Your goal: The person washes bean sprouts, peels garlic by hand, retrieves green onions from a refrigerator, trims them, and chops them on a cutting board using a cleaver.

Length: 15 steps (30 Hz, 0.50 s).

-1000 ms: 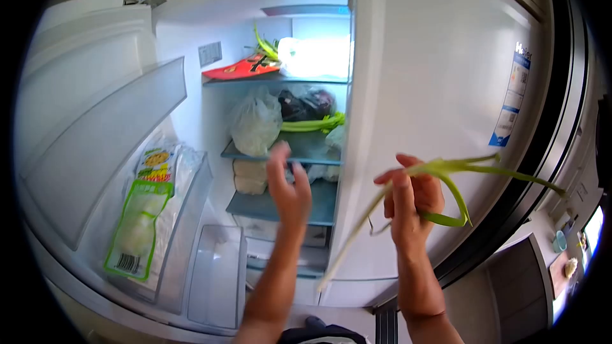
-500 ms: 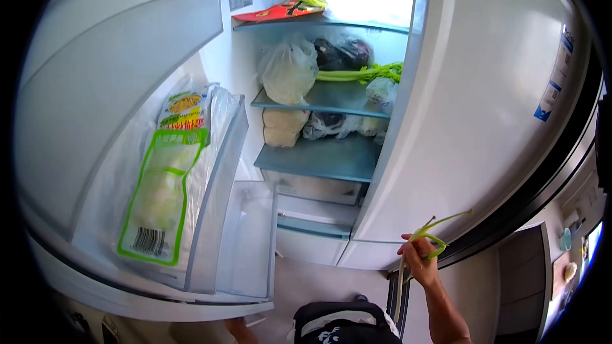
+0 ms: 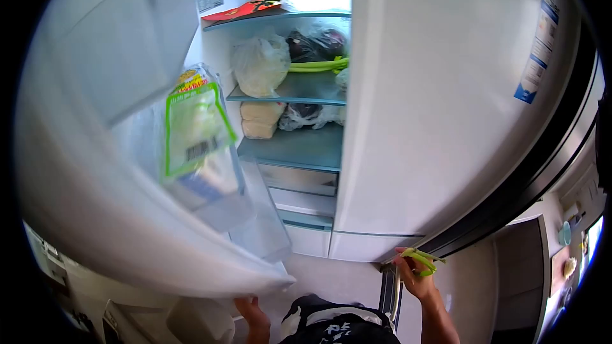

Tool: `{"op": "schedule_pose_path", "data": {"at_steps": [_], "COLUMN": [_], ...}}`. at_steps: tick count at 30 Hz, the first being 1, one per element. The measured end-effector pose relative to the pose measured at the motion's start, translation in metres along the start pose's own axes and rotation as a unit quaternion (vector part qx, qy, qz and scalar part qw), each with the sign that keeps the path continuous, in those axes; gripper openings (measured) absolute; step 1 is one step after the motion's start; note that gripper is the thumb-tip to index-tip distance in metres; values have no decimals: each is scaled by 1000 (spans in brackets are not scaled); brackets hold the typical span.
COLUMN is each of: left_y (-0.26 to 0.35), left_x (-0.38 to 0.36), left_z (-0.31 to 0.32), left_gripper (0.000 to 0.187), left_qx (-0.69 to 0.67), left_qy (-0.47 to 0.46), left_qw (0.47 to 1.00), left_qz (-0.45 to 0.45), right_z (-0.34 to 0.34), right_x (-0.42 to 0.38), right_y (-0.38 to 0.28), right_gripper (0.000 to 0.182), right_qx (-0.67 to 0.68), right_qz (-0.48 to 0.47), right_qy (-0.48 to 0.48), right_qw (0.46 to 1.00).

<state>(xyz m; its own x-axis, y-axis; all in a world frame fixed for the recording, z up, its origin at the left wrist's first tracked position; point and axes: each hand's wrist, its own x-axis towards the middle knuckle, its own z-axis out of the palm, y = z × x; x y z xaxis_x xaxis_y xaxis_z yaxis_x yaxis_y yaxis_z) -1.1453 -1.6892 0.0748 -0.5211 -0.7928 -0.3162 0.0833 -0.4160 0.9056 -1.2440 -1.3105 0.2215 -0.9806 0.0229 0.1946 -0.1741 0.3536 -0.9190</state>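
At the lower right, my right hand (image 3: 415, 278) is closed around green stalks (image 3: 422, 260), whose pale lower part hangs down below the fist. My left hand (image 3: 250, 311) is at the bottom edge of the refrigerator door (image 3: 210, 267), its fingertips hidden behind the door. The door stands partly open, swung across the left of the view. A green-edged food packet (image 3: 197, 129) sits in its shelf bin. Inside the fridge, shelves hold a white plastic bag (image 3: 260, 67), green celery stalks (image 3: 315, 65), a red packet (image 3: 242, 9) and wrapped pale blocks (image 3: 260, 120).
A closed white fridge door (image 3: 440, 102) with a blue label fills the right side. A clear drawer bin (image 3: 261, 216) is low on the open door. At the far right are a counter with a cutting board (image 3: 560, 271) and a teal cup (image 3: 565, 234).
The open door has swung toward the fridge, with my left hand at its edge. My right hand and the stalks have moved slightly down and left. The view has shifted.
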Motion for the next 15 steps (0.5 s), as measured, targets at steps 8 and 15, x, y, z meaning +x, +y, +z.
{"op": "schedule_pose_path", "data": {"at_steps": [8, 15], "left_y": [8, -30], "left_x": [-56, -24], "left_z": [139, 243], "left_gripper": [27, 19], "left_qx": [49, 117], "left_qy": [-180, -315], "left_qw": [977, 923], "left_qz": [99, 187], "right_z": [-89, -148], "right_x": [-57, -96], "right_y": [34, 38], "right_gripper": [20, 20], "right_qx": [13, 24], "right_qz": [52, 68], "right_qy": [94, 160], "right_qw": [994, 984]}}
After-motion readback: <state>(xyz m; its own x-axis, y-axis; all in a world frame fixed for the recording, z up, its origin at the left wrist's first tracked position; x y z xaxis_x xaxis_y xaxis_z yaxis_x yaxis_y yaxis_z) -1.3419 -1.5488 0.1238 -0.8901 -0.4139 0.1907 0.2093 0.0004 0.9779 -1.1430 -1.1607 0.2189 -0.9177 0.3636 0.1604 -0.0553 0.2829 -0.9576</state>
